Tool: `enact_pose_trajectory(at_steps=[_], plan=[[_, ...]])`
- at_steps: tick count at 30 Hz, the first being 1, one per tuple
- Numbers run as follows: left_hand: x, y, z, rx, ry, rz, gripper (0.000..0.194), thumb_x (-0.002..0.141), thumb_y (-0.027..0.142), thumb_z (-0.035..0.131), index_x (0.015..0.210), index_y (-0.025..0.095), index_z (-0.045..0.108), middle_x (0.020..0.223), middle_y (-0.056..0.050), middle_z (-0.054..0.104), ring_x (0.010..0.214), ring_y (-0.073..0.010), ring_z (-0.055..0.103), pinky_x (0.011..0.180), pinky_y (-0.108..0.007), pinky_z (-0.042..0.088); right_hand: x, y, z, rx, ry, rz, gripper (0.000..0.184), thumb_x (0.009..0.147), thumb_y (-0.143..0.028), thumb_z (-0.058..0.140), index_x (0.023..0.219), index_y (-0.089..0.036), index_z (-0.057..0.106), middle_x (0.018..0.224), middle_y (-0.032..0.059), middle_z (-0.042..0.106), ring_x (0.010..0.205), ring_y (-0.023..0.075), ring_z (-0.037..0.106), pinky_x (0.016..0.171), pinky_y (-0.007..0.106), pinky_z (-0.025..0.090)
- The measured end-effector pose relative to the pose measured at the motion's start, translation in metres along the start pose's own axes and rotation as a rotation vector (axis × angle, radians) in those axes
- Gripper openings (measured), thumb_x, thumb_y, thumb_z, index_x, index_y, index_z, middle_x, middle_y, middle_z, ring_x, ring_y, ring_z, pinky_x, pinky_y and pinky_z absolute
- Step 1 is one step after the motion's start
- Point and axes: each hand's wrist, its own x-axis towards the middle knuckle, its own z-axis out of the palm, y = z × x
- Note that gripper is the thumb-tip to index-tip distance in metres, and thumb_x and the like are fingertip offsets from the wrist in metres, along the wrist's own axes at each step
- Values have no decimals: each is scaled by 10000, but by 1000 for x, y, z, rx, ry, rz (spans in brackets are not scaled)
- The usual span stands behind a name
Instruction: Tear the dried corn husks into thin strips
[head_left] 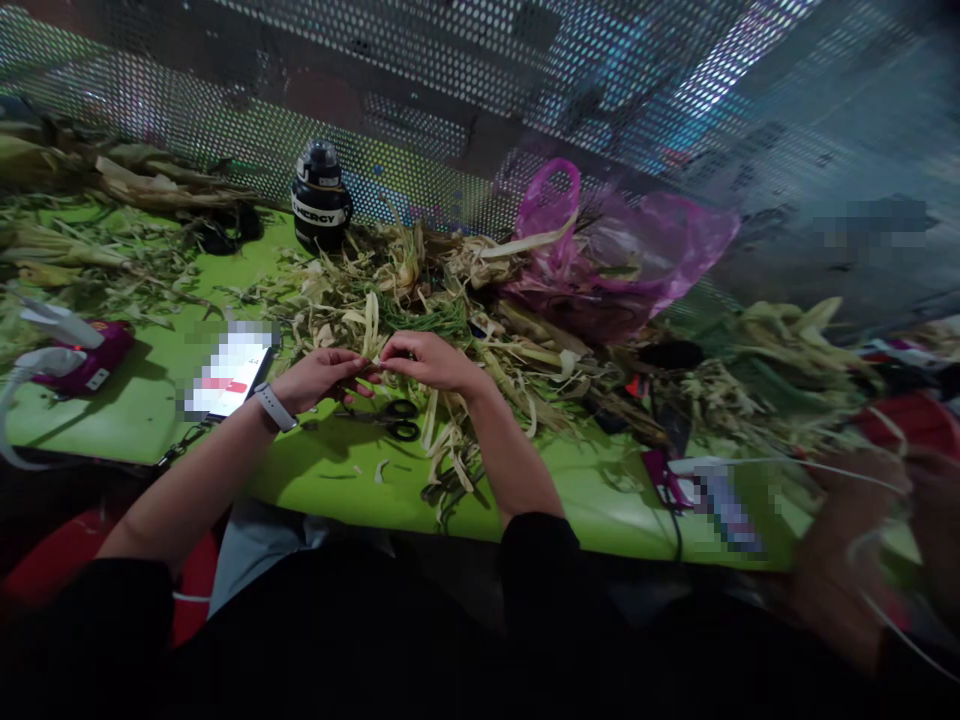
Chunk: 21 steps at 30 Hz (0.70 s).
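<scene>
My left hand (pixel 324 378), with a pale watch band (pixel 276 407) on its wrist, is closed, fingertips pinched on a pale strip of dry husk (pixel 372 318). The strip bends upward just behind the fingers. Fingertips of my right hand (pixel 429 360) are pinched together at the strip's lower end, nearly touching the left fingertips. What lies exactly between them is too small to make out. Beneath my hands, black-handled scissors (pixel 403 421) lie on the green table (pixel 330 490). A loose pile of dry husks and leaves (pixel 450 470) spreads around and behind both hands.
A lit phone (pixel 229 370) and a purple power adapter (pixel 82 360) lie at left. Behind stand a black bottle (pixel 320 200) and a pink plastic bag (pixel 622 260), before a perforated metal screen (pixel 420 110). Another person's arm (pixel 847 560) is at right, near a white cable (pixel 795 462).
</scene>
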Motion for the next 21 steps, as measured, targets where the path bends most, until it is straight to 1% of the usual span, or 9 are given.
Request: enact_pose_trajectory(at_steps=[5, 9, 13, 16, 21], plan=[[2, -2, -2, 37, -31, -1, 301, 778, 356, 718, 937, 102, 688, 997, -132, 725, 688, -126, 673, 506, -176, 505, 0, -4, 2, -93, -24, 12, 125, 864, -196, 556, 874, -117, 652, 866, 74, 638, 806, 150, 566, 739, 261, 399], [1, -3, 0, 79, -28, 8, 356, 746, 383, 742, 962, 104, 695, 925, -100, 725, 690, -126, 664, 519, -187, 502, 2, -7, 6, -130, 13, 44, 132, 862, -218, 561, 860, -118, 647, 844, 67, 628, 772, 141, 545, 711, 253, 381], [2, -4, -1, 75, -17, 23, 380, 712, 413, 762, 915, 97, 700, 848, -80, 713, 621, -104, 628, 509, -192, 492, 4, -4, 10, -104, 46, 43, 132, 848, -244, 579, 837, -127, 639, 817, 54, 622, 746, 133, 536, 686, 243, 373], [3, -5, -2, 54, -6, 29, 394, 695, 408, 776, 923, 97, 696, 786, -56, 696, 566, -84, 591, 492, -193, 478, 4, -2, 11, -61, 58, 46, 134, 845, -249, 575, 837, -130, 636, 817, 50, 631, 741, 133, 544, 680, 243, 378], [3, -5, -2, 41, -21, 34, 389, 688, 415, 778, 883, 90, 691, 749, -36, 669, 526, -64, 549, 487, -192, 466, 4, -7, 9, -18, 92, 47, 150, 852, -260, 561, 841, -128, 631, 819, 52, 640, 738, 135, 547, 681, 245, 383]])
